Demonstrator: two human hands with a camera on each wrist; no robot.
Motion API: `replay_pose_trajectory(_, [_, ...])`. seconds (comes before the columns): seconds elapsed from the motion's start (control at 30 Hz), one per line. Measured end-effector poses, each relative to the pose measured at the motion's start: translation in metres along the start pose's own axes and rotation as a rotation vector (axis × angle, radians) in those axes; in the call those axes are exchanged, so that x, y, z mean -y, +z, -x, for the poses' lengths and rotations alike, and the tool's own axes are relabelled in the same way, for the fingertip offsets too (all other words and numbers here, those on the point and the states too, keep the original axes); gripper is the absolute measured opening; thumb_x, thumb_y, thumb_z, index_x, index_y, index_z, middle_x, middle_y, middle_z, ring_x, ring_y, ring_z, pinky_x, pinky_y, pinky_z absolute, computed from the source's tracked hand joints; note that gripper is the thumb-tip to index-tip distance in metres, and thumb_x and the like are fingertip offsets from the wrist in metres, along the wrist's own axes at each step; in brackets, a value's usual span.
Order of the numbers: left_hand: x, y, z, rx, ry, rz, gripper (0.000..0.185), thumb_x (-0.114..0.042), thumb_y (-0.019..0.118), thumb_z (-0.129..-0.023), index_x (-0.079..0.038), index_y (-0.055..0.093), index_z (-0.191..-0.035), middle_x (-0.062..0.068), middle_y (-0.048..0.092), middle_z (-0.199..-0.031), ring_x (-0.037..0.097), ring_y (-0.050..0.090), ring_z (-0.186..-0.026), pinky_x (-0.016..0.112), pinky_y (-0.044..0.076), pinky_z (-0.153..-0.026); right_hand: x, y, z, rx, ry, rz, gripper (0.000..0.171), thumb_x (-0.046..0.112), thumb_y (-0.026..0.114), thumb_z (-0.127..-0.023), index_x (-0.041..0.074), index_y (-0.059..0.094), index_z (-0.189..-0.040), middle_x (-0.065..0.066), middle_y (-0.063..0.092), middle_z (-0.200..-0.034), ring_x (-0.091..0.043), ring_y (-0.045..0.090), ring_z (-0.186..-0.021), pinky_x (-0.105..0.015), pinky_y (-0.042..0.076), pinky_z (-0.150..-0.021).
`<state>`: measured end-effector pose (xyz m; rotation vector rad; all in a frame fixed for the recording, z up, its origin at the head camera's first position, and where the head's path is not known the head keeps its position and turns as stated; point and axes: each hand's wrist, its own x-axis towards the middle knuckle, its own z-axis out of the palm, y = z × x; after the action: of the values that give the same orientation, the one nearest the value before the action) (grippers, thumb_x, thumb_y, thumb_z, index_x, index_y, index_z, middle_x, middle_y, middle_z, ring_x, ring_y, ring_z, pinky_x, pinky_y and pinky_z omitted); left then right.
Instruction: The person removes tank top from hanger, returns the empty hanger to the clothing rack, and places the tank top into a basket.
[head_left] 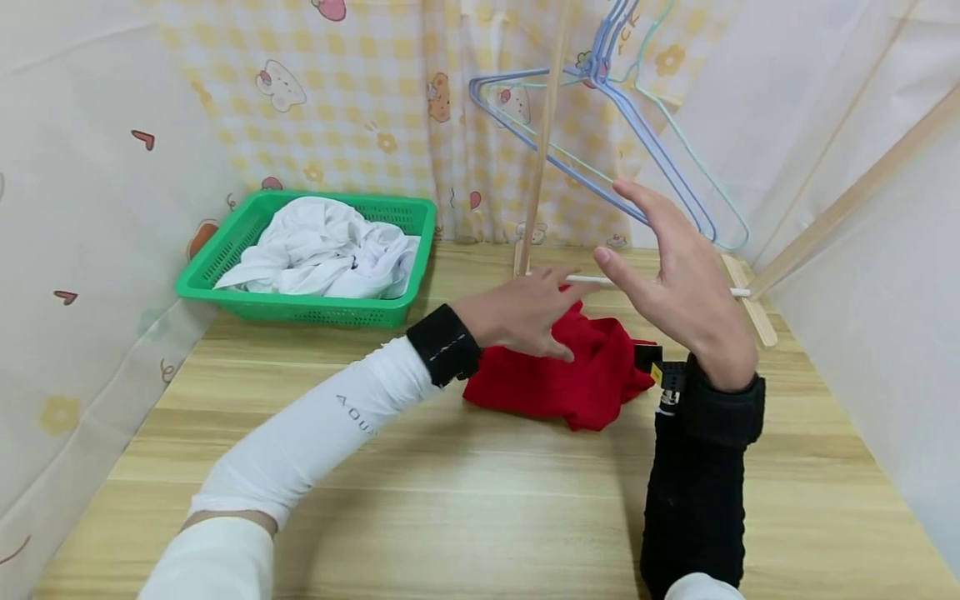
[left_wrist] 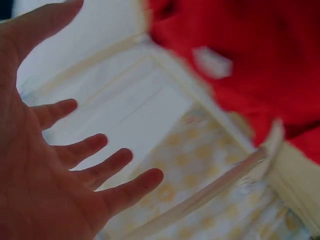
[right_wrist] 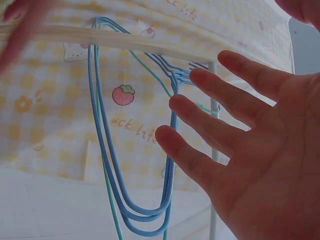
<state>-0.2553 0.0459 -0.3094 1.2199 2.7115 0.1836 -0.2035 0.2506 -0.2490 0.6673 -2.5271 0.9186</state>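
i see the red garment (head_left: pixel 570 375) lying crumpled on the counter (head_left: pixel 450 500), approx. in the middle, its longer side running left-right. my left hand (head_left: pixel 525 312) is flat w/ fingers straight, just over the garment's upper left part, maybe touching it; it grips nothing. my right hand (head_left: pixel 678 287) is raised above the garment's right end, fingers spread wide, also holding nothing. so the garment lies below and between both hands, left one is nearer. the blue hangers (head_left: pixel 600 108) hang on the wooden rack (head_left: pixel 543 133) behind the right hand. green basket (head_left: pixel 300 310) w/ white clothes (head_left: pixel 322 250) is far left.
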Motion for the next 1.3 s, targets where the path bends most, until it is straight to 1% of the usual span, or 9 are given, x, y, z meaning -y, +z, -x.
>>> replay_pose_trajectory(0.17, [0.004, 0.025, -0.018, 0.146, 0.045, -0.102, 0.111, -0.059, 0.082, -0.091, -0.024, 0.019, -0.175, 0.019, 0.016, -0.179, 0.042, 0.02, -0.164, 0.055, 0.039, -0.127, -0.001, 0.0, 0.002, 0.005, 0.011, -0.001, 0.072, 0.046, 0.067, -0.103, 0.026, 0.041, -0.168, 0.0, 0.041, -0.173, -0.026, 0.036, -0.162, -0.062, 0.029, -0.129])
replay_pose_trajectory(0.4, [0.015, 0.048, -0.036, 0.303, -0.007, 0.01, 0.122, -0.056, 0.089, -0.085, -0.032, 0.01, -0.176, 0.012, 0.007, -0.181, 0.039, 0.005, -0.167, 0.061, 0.034, -0.128, -0.001, 0.003, 0.0, 0.025, 0.013, -0.003, 0.072, 0.043, 0.068, -0.104, 0.023, 0.041, -0.168, -0.001, 0.041, -0.173, -0.027, 0.036, -0.162, -0.061, 0.029, -0.13])
replay_pose_trajectory(0.53, [0.014, 0.057, -0.045, 0.385, -0.03, -0.045, 0.126, -0.052, 0.091, -0.082, -0.034, 0.01, -0.175, 0.01, 0.003, -0.181, 0.04, 0.001, -0.168, 0.067, 0.032, -0.127, -0.002, 0.003, 0.0, 0.035, 0.025, -0.003, 0.072, 0.043, 0.068, -0.104, 0.022, 0.041, -0.168, -0.003, 0.04, -0.174, -0.029, 0.036, -0.161, -0.063, 0.028, -0.13])
replay_pose_trajectory(0.67, [0.013, 0.062, -0.05, 0.421, -0.054, -0.068, 0.124, -0.048, 0.093, -0.081, -0.034, 0.014, -0.175, 0.009, 0.009, -0.18, 0.039, 0.007, -0.167, 0.065, 0.039, -0.124, -0.002, 0.002, -0.001, 0.037, 0.029, 0.005, 0.072, 0.043, 0.068, -0.105, 0.021, 0.041, -0.168, -0.004, 0.04, -0.173, -0.03, 0.037, -0.161, -0.064, 0.029, -0.129])
replay_pose_trajectory(0.8, [0.015, 0.062, -0.055, 0.428, -0.074, -0.033, 0.118, -0.045, 0.093, -0.082, -0.035, 0.019, -0.174, 0.008, 0.025, -0.173, 0.035, 0.024, -0.161, 0.058, 0.045, -0.12, -0.002, 0.001, -0.001, 0.043, 0.036, 0.013, 0.072, 0.044, 0.067, -0.105, 0.021, 0.041, -0.168, -0.004, 0.04, -0.174, -0.03, 0.036, -0.161, -0.064, 0.029, -0.129])
replay_pose_trajectory(0.9, [0.016, 0.06, -0.057, 0.411, -0.065, -0.029, 0.112, -0.042, 0.092, -0.084, -0.035, 0.024, -0.172, 0.008, 0.036, -0.164, 0.033, 0.036, -0.152, 0.054, 0.048, -0.116, -0.001, 0.001, -0.002, 0.045, 0.04, 0.017, 0.072, 0.045, 0.067, -0.105, 0.021, 0.041, -0.168, -0.004, 0.04, -0.174, -0.03, 0.036, -0.162, -0.064, 0.028, -0.129])
replay_pose_trajectory(1.07, [0.013, 0.058, -0.058, 0.372, -0.043, -0.042, 0.099, -0.031, 0.089, -0.088, -0.034, 0.032, -0.17, 0.008, 0.044, -0.16, 0.031, 0.047, -0.141, 0.048, 0.052, -0.111, -0.001, 0.0, -0.002, 0.049, 0.049, 0.019, 0.073, 0.045, 0.067, -0.105, 0.022, 0.041, -0.168, -0.003, 0.04, -0.174, -0.03, 0.036, -0.162, -0.064, 0.028, -0.129])
replay_pose_trajectory(1.2, [0.009, 0.062, -0.059, 0.344, 0.006, -0.058, 0.083, -0.019, 0.08, -0.096, -0.032, 0.038, -0.166, 0.009, 0.052, -0.152, 0.027, 0.058, -0.123, 0.042, 0.055, -0.105, -0.001, 0.001, -0.002, 0.05, 0.05, 0.016, 0.072, 0.044, 0.068, -0.105, 0.023, 0.04, -0.168, -0.003, 0.04, -0.173, -0.029, 0.036, -0.162, -0.063, 0.028, -0.13])
replay_pose_trajectory(1.3, [0.006, 0.068, -0.057, 0.313, 0.071, -0.098, 0.07, -0.014, 0.072, -0.103, -0.029, 0.042, -0.165, 0.01, 0.058, -0.147, 0.024, 0.062, -0.113, 0.038, 0.058, -0.101, -0.002, 0.001, -0.001, 0.05, 0.045, 0.013, 0.072, 0.043, 0.068, -0.105, 0.023, 0.041, -0.168, -0.002, 0.041, -0.173, -0.028, 0.036, -0.162, -0.061, 0.028, -0.13])
